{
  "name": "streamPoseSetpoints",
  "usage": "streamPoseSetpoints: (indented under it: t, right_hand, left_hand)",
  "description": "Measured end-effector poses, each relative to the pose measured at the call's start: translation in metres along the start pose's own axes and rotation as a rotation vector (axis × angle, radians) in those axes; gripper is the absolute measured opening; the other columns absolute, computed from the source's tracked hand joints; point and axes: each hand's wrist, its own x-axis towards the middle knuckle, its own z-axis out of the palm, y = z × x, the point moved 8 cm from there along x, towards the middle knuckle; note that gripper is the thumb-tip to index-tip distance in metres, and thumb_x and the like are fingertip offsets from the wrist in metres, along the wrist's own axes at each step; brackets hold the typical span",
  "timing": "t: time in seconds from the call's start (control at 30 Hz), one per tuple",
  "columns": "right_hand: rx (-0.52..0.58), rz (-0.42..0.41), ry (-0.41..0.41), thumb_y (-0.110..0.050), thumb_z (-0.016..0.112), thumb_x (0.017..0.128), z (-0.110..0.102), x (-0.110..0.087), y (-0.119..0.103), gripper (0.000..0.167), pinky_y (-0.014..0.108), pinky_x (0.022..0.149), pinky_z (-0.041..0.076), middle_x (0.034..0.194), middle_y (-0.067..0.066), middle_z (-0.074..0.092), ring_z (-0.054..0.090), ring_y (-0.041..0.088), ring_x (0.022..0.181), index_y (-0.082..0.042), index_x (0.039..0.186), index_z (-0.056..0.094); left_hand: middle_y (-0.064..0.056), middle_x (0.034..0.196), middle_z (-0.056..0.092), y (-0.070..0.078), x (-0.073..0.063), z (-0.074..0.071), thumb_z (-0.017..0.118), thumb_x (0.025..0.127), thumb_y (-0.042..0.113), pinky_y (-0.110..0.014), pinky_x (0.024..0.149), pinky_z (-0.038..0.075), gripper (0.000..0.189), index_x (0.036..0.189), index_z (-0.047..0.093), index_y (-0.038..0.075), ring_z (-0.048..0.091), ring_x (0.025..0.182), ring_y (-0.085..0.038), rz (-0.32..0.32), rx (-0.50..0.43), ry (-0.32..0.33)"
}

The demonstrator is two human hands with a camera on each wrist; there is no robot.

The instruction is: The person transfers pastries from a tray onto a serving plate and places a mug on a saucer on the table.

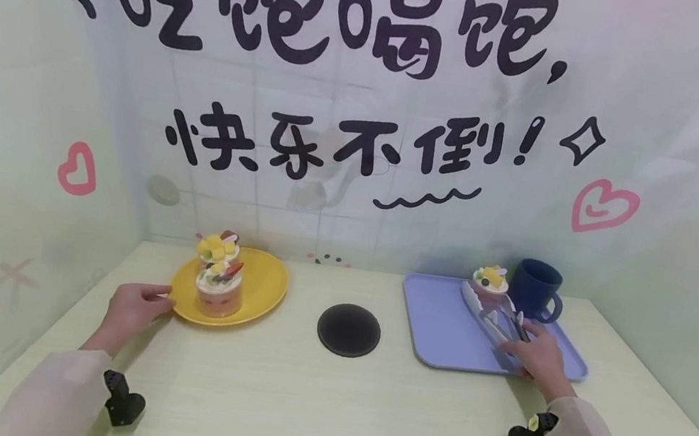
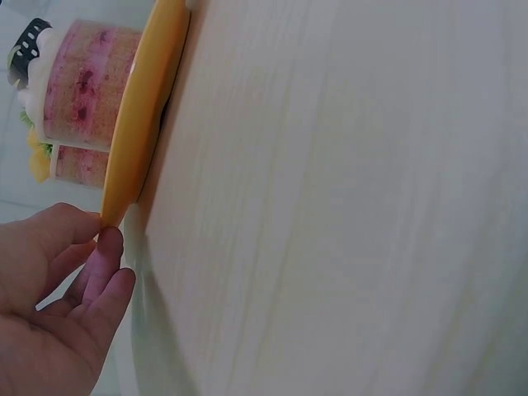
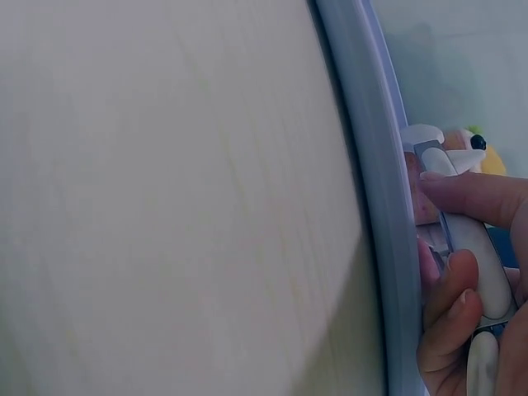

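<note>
My left hand [image 1: 135, 307] pinches the left rim of a yellow plate [image 1: 266, 284], thumb above and fingers beneath in the left wrist view. Two dessert cups [image 1: 218, 296] topped with cream and fruit stand on that plate, one behind the other. My right hand [image 1: 538, 356] grips a pair of tongs [image 3: 483, 268] by the handles, over the blue-purple tray [image 1: 439, 338]. The tongs' white tips reach toward a third dessert cup [image 1: 489, 286] at the tray's back; whether they touch it I cannot tell. Beside that cup stands a dark blue mug [image 1: 534, 288].
A round black coaster [image 1: 349, 330] lies on the pale wooden table [image 1: 326, 411] between plate and tray. Behind rises a printed backdrop [image 1: 322, 229] with large lettering, and fabric walls flank both sides.
</note>
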Motion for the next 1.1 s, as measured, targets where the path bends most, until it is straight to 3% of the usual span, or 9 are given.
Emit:
streamPoseSetpoints:
  t: [0.27, 0.5, 0.67, 0.8, 0.93, 1.1]
  right_hand:
    - [-0.022, 0.001, -0.007, -0.024, 0.071, 0.073, 0.000, -0.003, -0.002, 0.086, 0.028, 0.044, 0.043, 0.110, 0.034, 0.043, 0.045, 0.014, 0.043, 0.006, 0.140, 0.025]
    - [-0.051, -0.016, -0.012, -0.027, 0.073, 0.072, 0.000, -0.007, -0.001, 0.087, 0.029, 0.043, 0.043, 0.106, 0.034, 0.045, 0.045, 0.014, 0.043, 0.005, 0.140, 0.027]
    - [-0.057, -0.040, -0.003, -0.027, 0.073, 0.072, -0.002, -0.008, -0.004, 0.087, 0.029, 0.041, 0.042, 0.098, 0.030, 0.051, 0.044, 0.014, 0.041, 0.005, 0.139, 0.029]
    - [-0.066, -0.051, -0.009, -0.028, 0.073, 0.071, -0.003, -0.009, -0.007, 0.087, 0.028, 0.040, 0.041, 0.081, 0.019, 0.055, 0.044, 0.013, 0.040, 0.006, 0.139, 0.029]
    - [-0.064, -0.049, -0.014, -0.027, 0.073, 0.072, -0.004, -0.013, -0.010, 0.087, 0.028, 0.040, 0.040, 0.064, 0.006, 0.051, 0.042, 0.013, 0.039, 0.006, 0.139, 0.028]
    - [-0.052, -0.049, -0.017, -0.026, 0.073, 0.071, -0.005, -0.015, -0.012, 0.088, 0.027, 0.039, 0.039, 0.056, 0.002, 0.045, 0.041, 0.012, 0.039, 0.006, 0.139, 0.028]
  left_hand:
    - [-0.033, 0.114, 0.054, -0.002, 0.001, 0.000, 0.057, 0.088, 0.012, -0.038, 0.076, 0.052, 0.045, 0.121, 0.047, -0.017, 0.053, 0.103, -0.043, -0.011, -0.005, -0.003]
    - [-0.033, 0.116, 0.053, -0.003, 0.001, 0.001, 0.057, 0.088, 0.013, -0.039, 0.078, 0.051, 0.045, 0.122, 0.047, -0.016, 0.051, 0.105, -0.044, -0.013, 0.000, -0.010]
    - [-0.033, 0.116, 0.053, -0.003, 0.000, 0.000, 0.057, 0.088, 0.012, -0.039, 0.078, 0.051, 0.045, 0.122, 0.047, -0.016, 0.050, 0.106, -0.044, -0.013, -0.004, -0.012]
    - [-0.033, 0.113, 0.054, -0.003, -0.001, 0.000, 0.058, 0.088, 0.012, -0.037, 0.075, 0.052, 0.046, 0.122, 0.046, -0.016, 0.052, 0.104, -0.043, -0.024, -0.006, -0.010]
    - [-0.032, 0.109, 0.057, -0.001, -0.001, 0.000, 0.058, 0.088, 0.011, -0.034, 0.072, 0.053, 0.045, 0.121, 0.046, -0.017, 0.055, 0.098, -0.041, -0.022, -0.009, -0.005]
    - [-0.032, 0.106, 0.058, 0.002, -0.003, -0.001, 0.058, 0.087, 0.010, -0.034, 0.070, 0.053, 0.045, 0.120, 0.047, -0.017, 0.056, 0.097, -0.041, -0.015, -0.003, 0.001]
